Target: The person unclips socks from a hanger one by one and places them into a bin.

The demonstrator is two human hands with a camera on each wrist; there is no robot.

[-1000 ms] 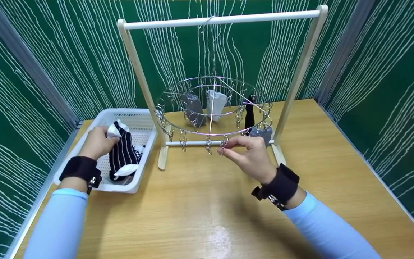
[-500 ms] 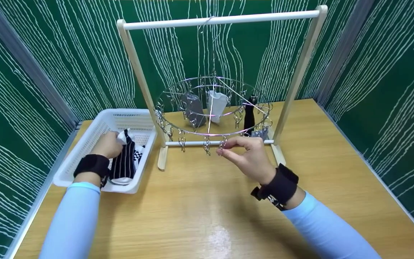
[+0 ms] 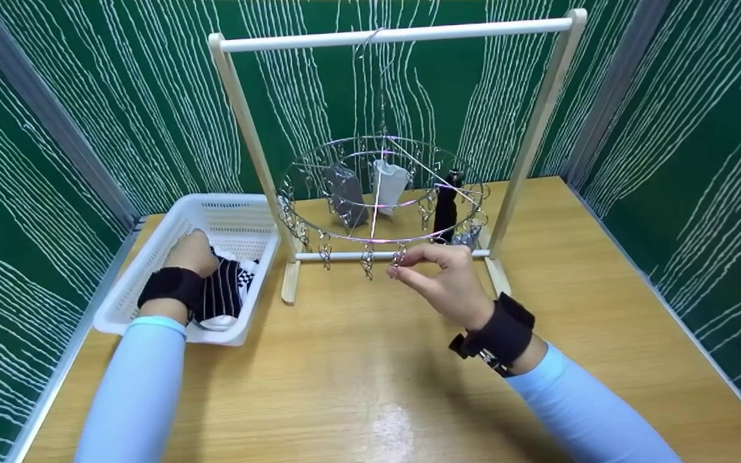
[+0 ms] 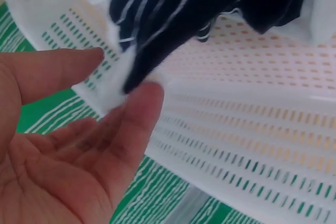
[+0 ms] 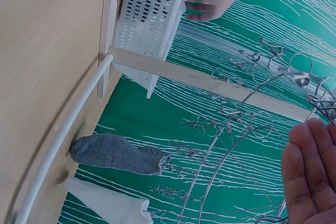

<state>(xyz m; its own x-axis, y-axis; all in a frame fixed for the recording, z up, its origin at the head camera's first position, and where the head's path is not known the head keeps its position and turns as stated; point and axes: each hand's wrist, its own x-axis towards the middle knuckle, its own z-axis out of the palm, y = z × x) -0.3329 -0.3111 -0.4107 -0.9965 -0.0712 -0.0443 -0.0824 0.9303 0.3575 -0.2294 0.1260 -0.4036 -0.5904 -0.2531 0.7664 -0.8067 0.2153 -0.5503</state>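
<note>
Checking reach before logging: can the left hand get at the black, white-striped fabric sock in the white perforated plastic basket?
Likely yes: the left hand is right at the sock, nothing visible blocks the way between them, and the basket has no cover.

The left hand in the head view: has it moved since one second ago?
Yes, rightward: judged against the white perforated basket, the left hand now lies farther from that basket's left rim.
</note>
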